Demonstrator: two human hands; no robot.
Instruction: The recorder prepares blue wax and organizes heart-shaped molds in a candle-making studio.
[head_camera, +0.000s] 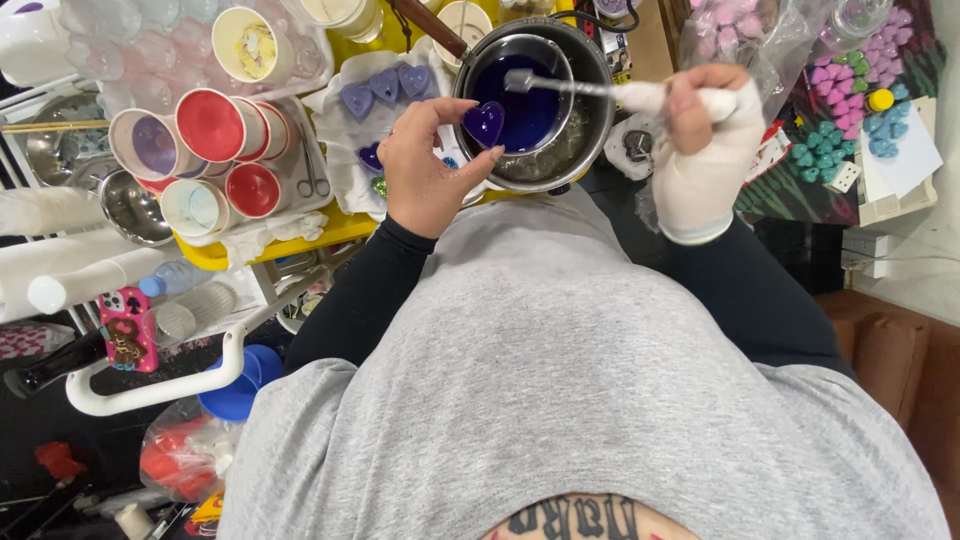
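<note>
Left hand (425, 170) pinches glossy purple heart (484, 122) (wax-like); right hand (705, 140) grips spoon (560, 85).

Small glossy dark-purple heart-shaped piece (484, 122): pinched at its lower edge, held upright with the point down, over the near-left rim of the round steel pot (590, 75). Long metal spoon with a white-wrapped handle (585, 88): lies nearly level across the pot, bowl dipped over the centre, handle running out past the pot's right rim. The pot holds an inner bowl of deep blue-purple liquid (525, 110), surface smooth and shiny.
</note>
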